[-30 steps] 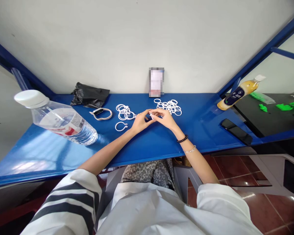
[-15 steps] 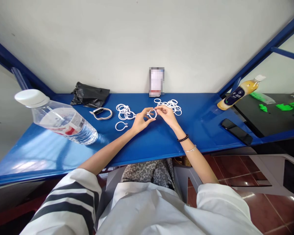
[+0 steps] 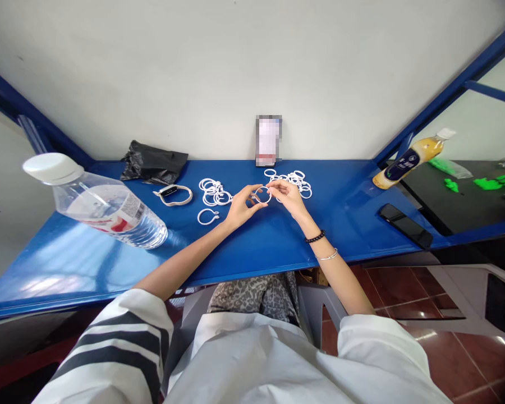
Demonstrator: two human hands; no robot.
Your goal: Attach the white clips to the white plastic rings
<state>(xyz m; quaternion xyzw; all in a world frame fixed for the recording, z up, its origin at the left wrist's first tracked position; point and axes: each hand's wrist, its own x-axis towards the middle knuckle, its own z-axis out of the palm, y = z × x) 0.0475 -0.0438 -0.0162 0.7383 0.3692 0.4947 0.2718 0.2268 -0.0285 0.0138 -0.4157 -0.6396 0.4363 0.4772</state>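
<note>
Between my two hands is a white ring (image 3: 270,199), thin and round like a curtain ring, held up over the blue table (image 3: 252,247). My left hand (image 3: 243,206) grips its left side between thumb and fingers. The fingertips of my right hand (image 3: 288,197) pinch its upper right edge. Left of my left hand lies a pile of white rings (image 3: 217,201), with a single ring (image 3: 199,217) showing a small clasp just in front of it. Another heap of white rings (image 3: 297,178) lies behind my right hand, which partly covers it.
A large water bottle (image 3: 109,207) stands at the left, near a watch (image 3: 177,195) and a black plastic bag (image 3: 154,163). A phone (image 3: 268,140) leans on the wall. To the right are a drink bottle (image 3: 399,163) and a dark phone (image 3: 406,225).
The ring between my hands has turned slightly and its right edge sits a little further right. My right fingertips have shifted slightly right with it.
</note>
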